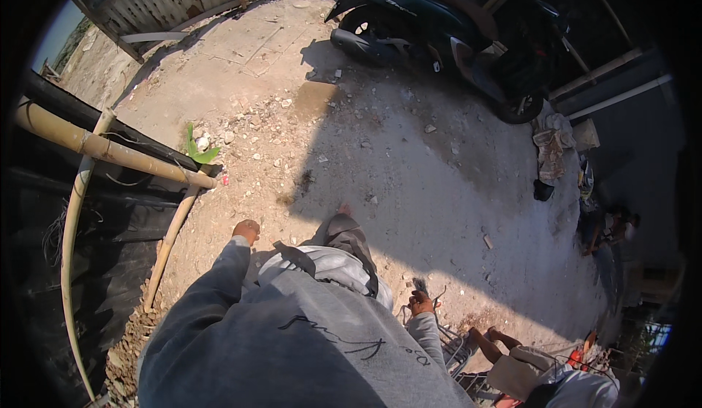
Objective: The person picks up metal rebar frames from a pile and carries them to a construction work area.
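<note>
My left hand (247, 231) hangs over the sunlit ground at the end of a grey sleeve. Its fingers are curled closed, and nothing shows sticking out of them. On the other side of my body, my right hand (421, 303) is closed around a small bundle of dark wires (419, 285), whose fanned tip points away from me. The part inside the fist is hidden. Thin bent metal rods (455, 349) lie just beside my right forearm.
Another person's bare legs (486, 344) are close at lower right. A dark scooter (431, 35) stands at the far side. Bamboo poles (69, 134) and black sheeting line the left. Stones (228, 137) litter the dirt ground. A second person (610, 229) sits at far right near sacks (550, 148).
</note>
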Demonstrator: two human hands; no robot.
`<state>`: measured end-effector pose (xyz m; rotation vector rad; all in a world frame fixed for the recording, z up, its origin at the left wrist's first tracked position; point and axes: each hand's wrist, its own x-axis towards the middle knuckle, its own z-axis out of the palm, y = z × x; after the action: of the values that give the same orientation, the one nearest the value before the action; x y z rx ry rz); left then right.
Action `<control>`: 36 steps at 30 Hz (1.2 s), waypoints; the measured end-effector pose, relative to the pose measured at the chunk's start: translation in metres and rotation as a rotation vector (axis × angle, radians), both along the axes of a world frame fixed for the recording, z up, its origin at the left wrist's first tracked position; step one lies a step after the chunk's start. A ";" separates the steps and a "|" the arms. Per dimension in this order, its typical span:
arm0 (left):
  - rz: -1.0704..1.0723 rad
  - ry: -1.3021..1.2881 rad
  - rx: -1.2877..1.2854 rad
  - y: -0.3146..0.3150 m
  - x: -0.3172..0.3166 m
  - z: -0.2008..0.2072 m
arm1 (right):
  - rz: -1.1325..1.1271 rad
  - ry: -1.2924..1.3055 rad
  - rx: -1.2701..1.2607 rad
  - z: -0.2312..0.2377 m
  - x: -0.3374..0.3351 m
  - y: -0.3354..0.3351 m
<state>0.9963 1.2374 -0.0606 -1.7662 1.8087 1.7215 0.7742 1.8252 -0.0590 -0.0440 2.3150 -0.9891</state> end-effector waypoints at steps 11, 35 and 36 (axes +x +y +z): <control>0.325 0.045 -0.043 -0.025 -0.060 0.020 | 0.517 0.159 0.166 0.014 -0.267 -0.188; 0.532 0.090 -0.029 -0.439 -0.197 0.037 | 0.616 0.021 0.045 0.056 -0.410 -0.674; 0.547 0.088 -0.026 -0.454 -0.209 0.047 | 0.597 0.012 0.013 0.052 -0.417 -0.685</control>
<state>0.7870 0.7829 -0.0133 -2.3957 1.4627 1.9751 0.3577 1.1404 -0.0073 -0.6927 2.1162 -0.6620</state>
